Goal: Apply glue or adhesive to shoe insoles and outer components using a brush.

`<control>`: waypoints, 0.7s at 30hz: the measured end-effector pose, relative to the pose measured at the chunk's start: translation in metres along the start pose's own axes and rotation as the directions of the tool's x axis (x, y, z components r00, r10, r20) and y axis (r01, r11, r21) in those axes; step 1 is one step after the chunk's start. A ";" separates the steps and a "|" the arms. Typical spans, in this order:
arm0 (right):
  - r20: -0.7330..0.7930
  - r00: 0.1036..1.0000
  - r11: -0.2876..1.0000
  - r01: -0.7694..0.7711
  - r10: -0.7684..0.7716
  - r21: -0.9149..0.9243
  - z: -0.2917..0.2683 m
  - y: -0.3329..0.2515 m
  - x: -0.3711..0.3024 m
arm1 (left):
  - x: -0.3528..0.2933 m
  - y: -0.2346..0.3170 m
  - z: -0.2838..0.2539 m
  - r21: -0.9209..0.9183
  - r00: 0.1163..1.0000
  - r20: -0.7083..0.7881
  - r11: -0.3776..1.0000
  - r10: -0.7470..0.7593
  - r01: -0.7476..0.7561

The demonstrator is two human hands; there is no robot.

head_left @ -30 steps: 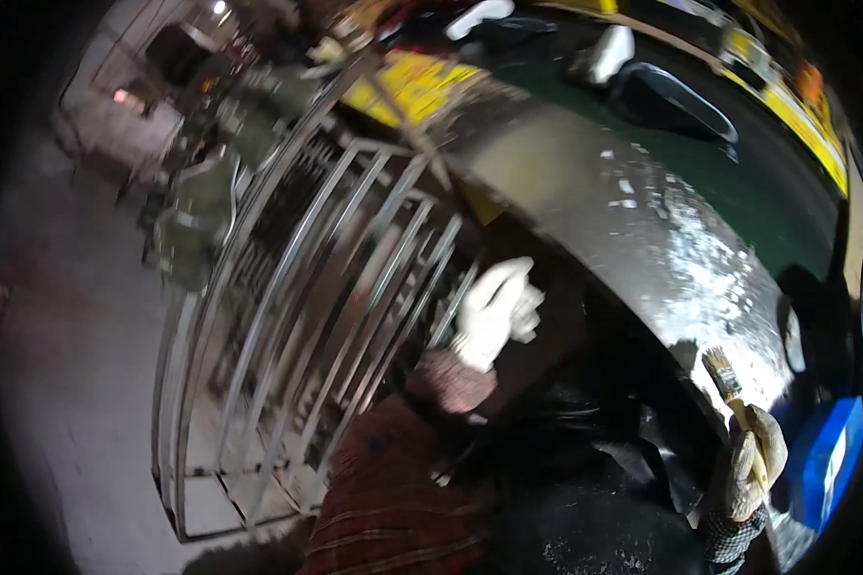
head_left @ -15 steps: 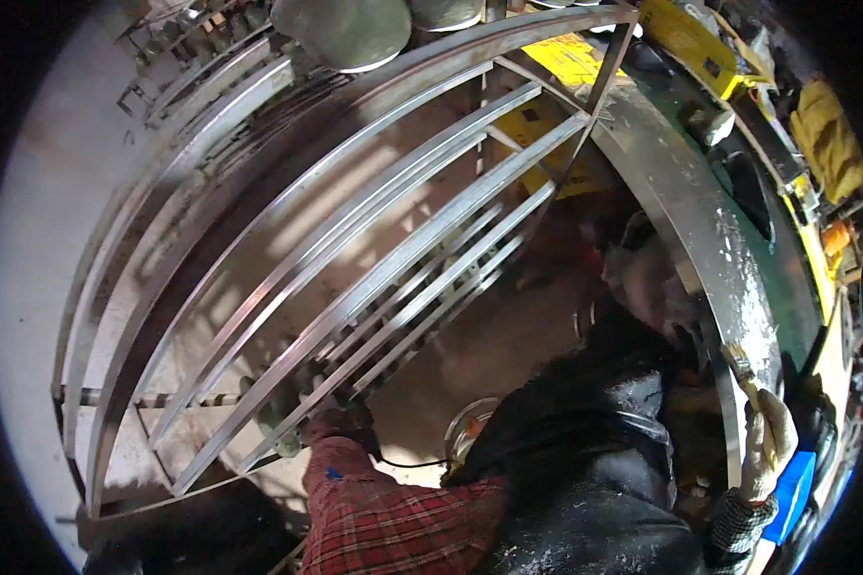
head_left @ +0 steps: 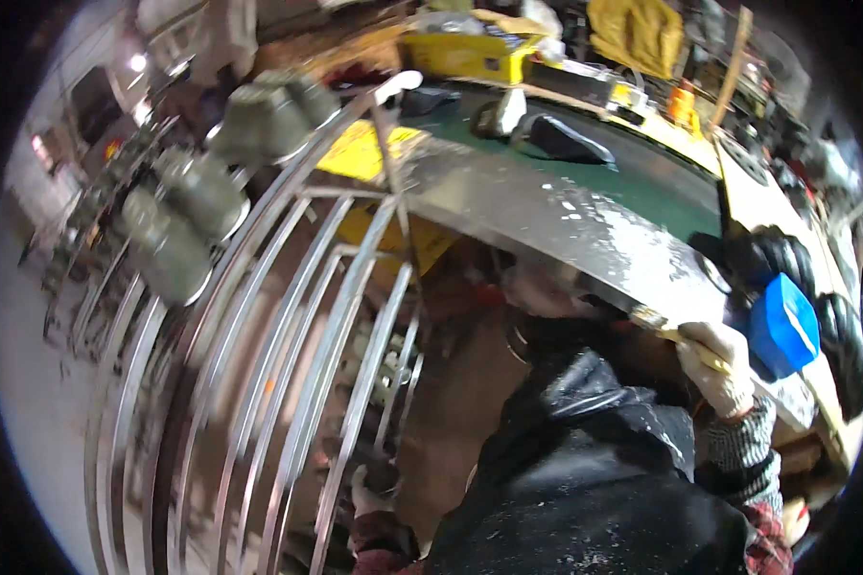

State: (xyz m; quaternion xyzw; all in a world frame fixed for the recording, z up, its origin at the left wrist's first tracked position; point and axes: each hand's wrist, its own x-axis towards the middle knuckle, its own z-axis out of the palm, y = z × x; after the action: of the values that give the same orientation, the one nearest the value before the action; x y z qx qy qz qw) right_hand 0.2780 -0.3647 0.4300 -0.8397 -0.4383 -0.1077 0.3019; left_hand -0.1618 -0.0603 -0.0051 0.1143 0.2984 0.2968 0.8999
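Note:
My right hand (head_left: 717, 367), in a pale knit glove, is closed around the handle of a paint brush (head_left: 650, 317). Its bristles point left, at the near edge of a dark worktable (head_left: 537, 216) smeared with shiny white stuff. My left hand (head_left: 369, 496) is low beside a metal rack (head_left: 302, 422) with long bars, next to a dark rounded thing (head_left: 382, 470). Shadow and blur hide most of its fingers, so I cannot make out whether it grips that thing. Several olive-green rounded pieces (head_left: 168, 244) with pale rims sit on the rack's far left side.
A blue open container (head_left: 782, 326) stands right of my right hand, near black bundled pieces (head_left: 772, 259). Along the table's back are a yellow bin (head_left: 462, 57), an orange bottle (head_left: 682, 105) and a dark pointed piece (head_left: 568, 141). A black apron (head_left: 585, 460) covers my lap.
The view has turned right and up, so the rack now stands more upright at left. The brush has swung from pointing up to pointing left at the table's edge, still in my right hand.

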 end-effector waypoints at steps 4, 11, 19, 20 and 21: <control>-0.100 0.995 0.999 0.004 -0.008 -0.034 -0.024 0.014 0.006 | 0.015 -0.040 0.181 0.172 0.974 -0.094 0.960 -0.206 0.219; -0.838 0.503 0.965 -0.243 0.212 0.098 -0.139 0.129 -0.038 | 0.022 -0.062 0.441 0.596 0.524 0.588 0.768 -0.616 0.234; -0.608 0.537 0.689 -0.724 0.584 0.022 -0.186 0.240 -0.083 | 0.039 -0.162 0.552 0.561 0.440 0.602 0.745 -0.667 0.361; -0.482 0.512 0.610 -0.790 0.711 0.060 -0.190 0.236 -0.076 | 0.035 -0.172 0.556 0.589 0.438 0.586 0.729 -0.682 0.348; -0.450 0.601 0.545 -0.796 0.660 -0.264 -0.191 0.232 -0.073 | 0.038 -0.182 0.553 0.612 0.442 0.561 0.710 -0.700 0.347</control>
State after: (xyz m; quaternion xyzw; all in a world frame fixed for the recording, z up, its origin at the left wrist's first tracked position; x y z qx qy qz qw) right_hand 0.4362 -0.6294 0.4536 -0.9633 0.0431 -0.1912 0.1832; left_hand 0.2819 -0.1984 0.3473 0.3125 -0.0354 -0.1524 0.9369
